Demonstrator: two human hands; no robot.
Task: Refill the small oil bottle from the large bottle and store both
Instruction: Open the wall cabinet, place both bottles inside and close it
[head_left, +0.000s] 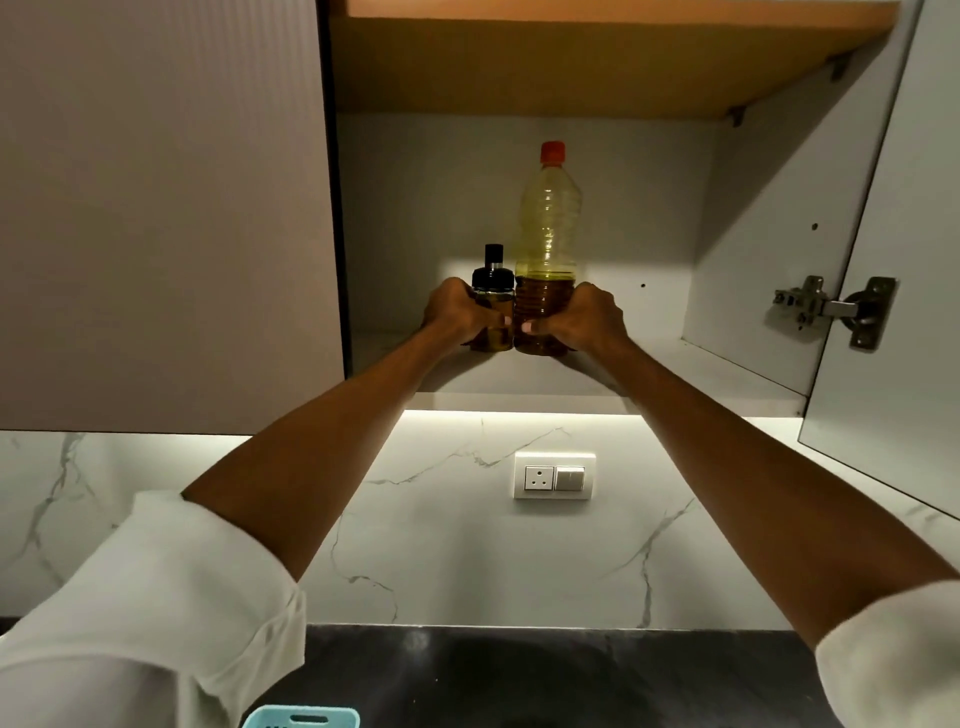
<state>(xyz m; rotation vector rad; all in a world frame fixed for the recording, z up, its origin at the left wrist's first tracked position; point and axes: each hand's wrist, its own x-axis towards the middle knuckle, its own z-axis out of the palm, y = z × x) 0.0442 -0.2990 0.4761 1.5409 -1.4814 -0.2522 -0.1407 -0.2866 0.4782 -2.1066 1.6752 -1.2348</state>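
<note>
Hands are both gripping low: left hand (457, 312) wrapping the small bottle (492, 306), right hand (582, 319) squeezing the big bottle (545, 249), both near the shelf (675, 364) front edge. Thin plastic, probably slick.

— Was there anything to read on the large bottle (546, 249) or the small oil bottle (492, 306)?

— No. Neither showed a label, a brand or a number; both stood bare, side by side, far back on the shelf.

— And the switch plate (554, 475) on the marble wall below?

— It carried no lettering or marking that could be made out, only a socket on the left and a rocker on the right.

— The cabinet door (156, 208) on the left?

— Plain, with no sign on it.
</note>
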